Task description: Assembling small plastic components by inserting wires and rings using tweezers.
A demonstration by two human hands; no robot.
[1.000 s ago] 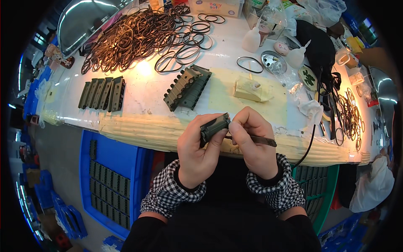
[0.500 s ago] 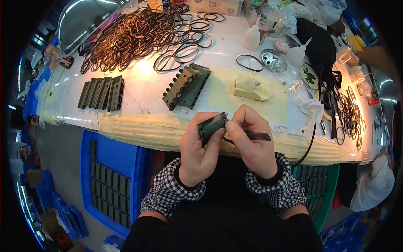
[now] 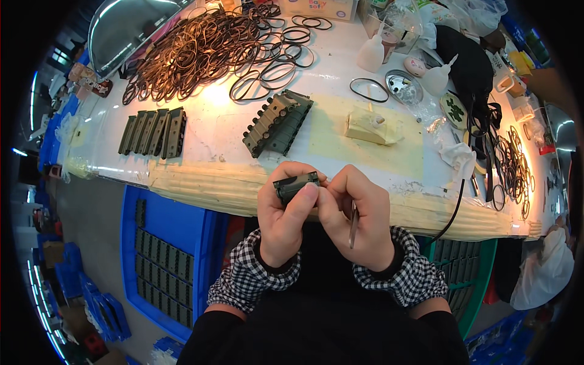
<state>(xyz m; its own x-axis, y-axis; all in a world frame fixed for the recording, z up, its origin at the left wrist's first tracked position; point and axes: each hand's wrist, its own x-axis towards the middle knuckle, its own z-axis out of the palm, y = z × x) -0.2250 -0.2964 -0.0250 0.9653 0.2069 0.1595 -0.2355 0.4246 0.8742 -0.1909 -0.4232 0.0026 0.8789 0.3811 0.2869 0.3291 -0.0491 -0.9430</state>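
Note:
My left hand [image 3: 280, 216] is closed around a dark green molded plastic part [image 3: 292, 187] with small round knobs, its thumb pressed on the face. My right hand [image 3: 365, 222] has thumb and forefinger pinched against the right end of that part; whatever lies between those fingertips is hidden. A slim metal tool [image 3: 354, 226] is tucked in the right hand's grip, pointing down toward me. Beyond the hands on the table, similar green parts [image 3: 277, 125] lie in a leaning stack. Farther left stands a row of several more parts [image 3: 153, 134].
Behind the parts spreads a large heap of thin dark loops [image 3: 188, 58]. A block covered in yellow tape [image 3: 368, 126] sits ahead right, near a round metal dish [image 3: 404, 85] and white squeeze bottles [image 3: 371, 53]. Below the table edge, a blue tray [image 3: 131, 261] and a green tray [image 3: 483, 292] hold parts.
The green part has turned closer to level in my left hand. The metal tool in my right hand has swung from sideways to pointing down. My view has shifted slightly.

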